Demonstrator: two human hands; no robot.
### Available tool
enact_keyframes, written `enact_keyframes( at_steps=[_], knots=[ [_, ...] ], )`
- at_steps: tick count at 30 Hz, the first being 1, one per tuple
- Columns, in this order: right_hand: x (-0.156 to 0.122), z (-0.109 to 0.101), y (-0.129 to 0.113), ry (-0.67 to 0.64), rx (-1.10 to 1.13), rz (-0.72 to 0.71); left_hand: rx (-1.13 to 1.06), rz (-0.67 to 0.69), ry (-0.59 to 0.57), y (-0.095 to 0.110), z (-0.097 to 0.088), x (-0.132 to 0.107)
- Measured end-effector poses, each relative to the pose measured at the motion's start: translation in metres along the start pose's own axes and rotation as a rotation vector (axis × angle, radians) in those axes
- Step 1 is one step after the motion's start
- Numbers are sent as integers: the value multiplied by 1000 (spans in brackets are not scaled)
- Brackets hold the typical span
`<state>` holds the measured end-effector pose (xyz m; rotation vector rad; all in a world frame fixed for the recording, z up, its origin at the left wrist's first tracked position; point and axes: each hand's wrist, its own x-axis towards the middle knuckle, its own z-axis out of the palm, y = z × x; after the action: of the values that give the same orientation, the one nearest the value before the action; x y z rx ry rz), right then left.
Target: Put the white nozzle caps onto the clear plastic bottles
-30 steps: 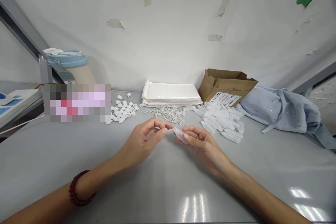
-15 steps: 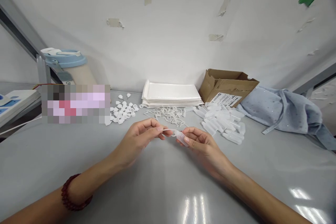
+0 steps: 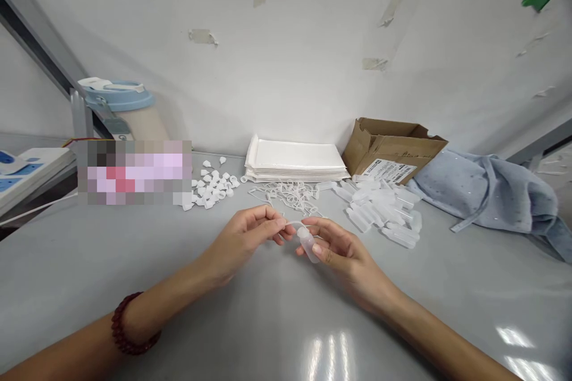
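Between the thumb and fingers of my right hand (image 3: 342, 250) is a small translucent plastic bottle (image 3: 308, 245), tilted with its neck up and to the left. My left hand (image 3: 257, 235) pinches one end of a thin white plastic strap (image 3: 294, 223), which curves over to the bottle's neck. Whether the strap is fastened around the neck, I cannot tell. Just behind my hands lies a tangled pile of similar white straps (image 3: 292, 195). Small white caps (image 3: 213, 187) are heaped to the left of it, and several translucent bottles (image 3: 379, 205) lie to the right.
A stack of white envelopes (image 3: 295, 158) lies against the wall beside an open cardboard box (image 3: 393, 152). Blue-grey cloth (image 3: 487, 196) is bunched at the right. At the left are a blue-lidded tumbler (image 3: 129, 110), a blurred-out item (image 3: 138, 172) and a power strip (image 3: 36, 172).
The bottle has turned more upright, its neck now showing near the strap, and the strap bends more. Both hands stay close together. The whole view has shifted slightly.
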<state>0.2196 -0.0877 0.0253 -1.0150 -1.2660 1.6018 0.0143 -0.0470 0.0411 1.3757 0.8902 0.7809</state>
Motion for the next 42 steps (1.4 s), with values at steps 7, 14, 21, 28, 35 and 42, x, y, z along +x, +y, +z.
enact_keyframes(
  at_steps=[7,14,21,28,35,42],
  knots=[
    [-1,2,-5,-38,-68,11,247,186,-117,3,5,-4],
    [-1,4,-4,-48,16,43,1014,1042,18,-14,8,-5],
    [-2,8,-3,-21,142,88,973,1020,30,-20,12,-4],
    [1,9,2,-6,229,113,821,874,47,-21,12,-8],
    [0,10,6,-72,326,124,924,917,70,-26,18,-6],
    [-2,15,0,6,19,42,1037,961,74,-16,20,-4]
  ],
)
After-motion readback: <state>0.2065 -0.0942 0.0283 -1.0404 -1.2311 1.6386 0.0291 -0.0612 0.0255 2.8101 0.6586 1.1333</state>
